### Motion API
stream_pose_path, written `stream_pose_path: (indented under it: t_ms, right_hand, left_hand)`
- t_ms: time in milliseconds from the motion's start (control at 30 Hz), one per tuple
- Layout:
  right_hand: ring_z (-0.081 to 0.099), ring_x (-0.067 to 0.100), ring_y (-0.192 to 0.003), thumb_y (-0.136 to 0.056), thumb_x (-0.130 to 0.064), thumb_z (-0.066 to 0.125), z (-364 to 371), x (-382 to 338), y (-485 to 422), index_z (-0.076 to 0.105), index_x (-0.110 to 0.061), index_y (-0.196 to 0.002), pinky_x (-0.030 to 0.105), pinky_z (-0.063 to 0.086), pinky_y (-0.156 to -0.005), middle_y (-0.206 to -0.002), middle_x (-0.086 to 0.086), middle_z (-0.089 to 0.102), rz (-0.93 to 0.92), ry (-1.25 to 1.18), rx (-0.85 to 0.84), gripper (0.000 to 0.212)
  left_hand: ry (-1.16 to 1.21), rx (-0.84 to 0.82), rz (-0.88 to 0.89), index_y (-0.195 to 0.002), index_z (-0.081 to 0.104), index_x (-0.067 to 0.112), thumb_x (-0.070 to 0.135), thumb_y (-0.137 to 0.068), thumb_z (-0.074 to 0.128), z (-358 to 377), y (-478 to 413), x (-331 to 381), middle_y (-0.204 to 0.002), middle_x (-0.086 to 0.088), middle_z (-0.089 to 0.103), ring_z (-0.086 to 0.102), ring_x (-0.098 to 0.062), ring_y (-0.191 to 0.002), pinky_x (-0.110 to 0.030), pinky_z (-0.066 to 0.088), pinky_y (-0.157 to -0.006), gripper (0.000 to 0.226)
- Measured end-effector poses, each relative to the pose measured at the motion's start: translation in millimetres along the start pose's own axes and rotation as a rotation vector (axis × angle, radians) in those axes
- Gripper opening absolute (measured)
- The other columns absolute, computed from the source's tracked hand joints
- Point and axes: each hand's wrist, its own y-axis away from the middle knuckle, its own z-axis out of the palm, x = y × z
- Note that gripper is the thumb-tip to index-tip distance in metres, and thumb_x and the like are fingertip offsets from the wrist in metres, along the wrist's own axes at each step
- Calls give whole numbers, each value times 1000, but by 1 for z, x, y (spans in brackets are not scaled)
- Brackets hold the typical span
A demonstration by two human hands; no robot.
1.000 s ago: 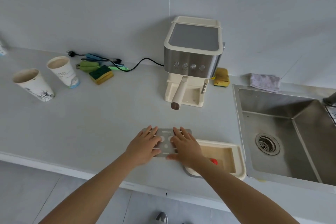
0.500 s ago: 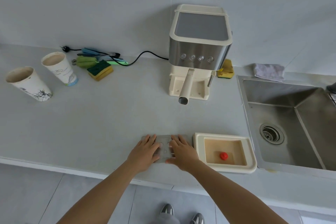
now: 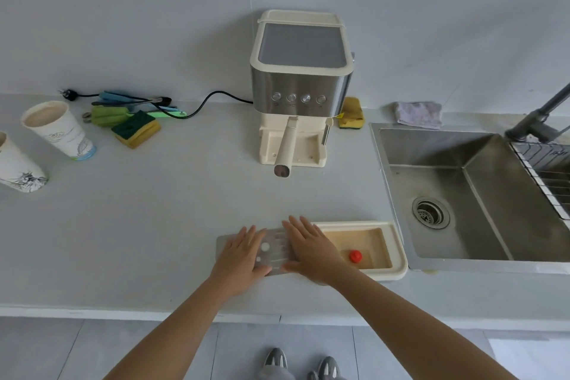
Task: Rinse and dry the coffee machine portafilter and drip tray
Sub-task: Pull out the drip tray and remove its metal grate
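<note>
A flat metal drip-tray grate (image 3: 274,251) lies on the grey counter near its front edge. My left hand (image 3: 242,254) and my right hand (image 3: 310,248) both rest flat on it with straight fingers. Right beside it sits the cream drip tray (image 3: 398,251), holding shallow liquid and a red float (image 3: 355,256). The coffee machine (image 3: 302,83) stands at the back by the wall. Its portafilter (image 3: 286,148) is locked in, with the cream handle pointing toward me.
A steel sink (image 3: 456,188) with a drain and faucet (image 3: 536,120) is at the right. A grey cloth (image 3: 418,114) lies behind it. A yellow sponge (image 3: 350,112) sits beside the machine. Two paper cups (image 3: 58,129), sponges (image 3: 135,128) and a power cord (image 3: 197,108) are at the left.
The view shifted so the drip tray and sink show more fully. Both hands stay flat on the grate, which sits left of the tray.
</note>
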Motion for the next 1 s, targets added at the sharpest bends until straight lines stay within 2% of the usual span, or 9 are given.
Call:
stream_pose_path:
  t_ms: [167, 267, 400, 600, 733, 867, 1000]
  right_hand:
    - [-12, 19, -145, -81, -49, 60, -24, 53, 35, -6, -21, -148, 33, -1, -117, -157, -2, -11, 114, -16, 55, 98]
    - [-13, 19, -145, -78, -48, 66, -30, 86, 57, -9, -22, -147, 36, 3, -117, -157, -2, -13, 212, -64, 59, 105]
    - [-15, 22, -144, -70, -50, 72, -30, 121, 83, -15, -18, -146, 38, 4, -117, -155, 2, -20, 305, -93, 65, 120]
    - [-17, 30, -143, -62, -51, 77, -18, 151, 96, -24, -14, -143, 42, 2, -116, -154, 13, -21, 355, -126, 3, 135]
    - [-11, 27, -144, -59, -49, 80, -8, 156, 93, -25, -11, -142, 42, 8, -118, -156, 8, -11, 326, -182, 3, 139]
    - [-3, 22, -145, -61, -39, 82, -6, 153, 92, -20, -8, -144, 39, 16, -118, -157, 3, -3, 305, -242, 70, 135]
    - [0, 19, -145, -61, -37, 83, -4, 152, 92, -18, -9, -145, 39, 21, -116, -157, -1, 0, 312, -287, 95, 134]
  left_hand:
    - [7, -15, 57, -148, -7, 21, 66, -74, 49, 6, -16, 34, -159, -1, -2, -4, -20, -146, -37, -1, -117, 103]
    - [39, -20, 80, -147, -11, 16, 59, -71, 64, 10, -24, 57, -158, -2, -7, -6, -22, -146, -36, -2, -117, 115]
    - [66, -33, 62, -146, -15, 13, 57, -63, 73, 19, -33, 78, -158, -5, -11, -10, -24, -145, -35, -2, -117, 128]
    - [115, -43, 16, -145, -19, 12, 54, -60, 77, 27, -35, 93, -157, -10, -11, -12, -26, -145, -37, -1, -118, 135]
    - [158, -30, 3, -146, -18, 11, 49, -58, 80, 29, -33, 98, -157, -9, -4, -3, -25, -146, -37, 8, -119, 137]
    - [222, -5, 17, -146, -16, 12, 46, -57, 81, 32, -36, 96, -156, -7, 3, 6, -24, -145, -37, 17, -117, 136]
    - [265, -17, 56, -146, -16, 12, 43, -59, 81, 30, -39, 91, -157, -4, -2, 0, -20, -146, -36, 15, -118, 134]
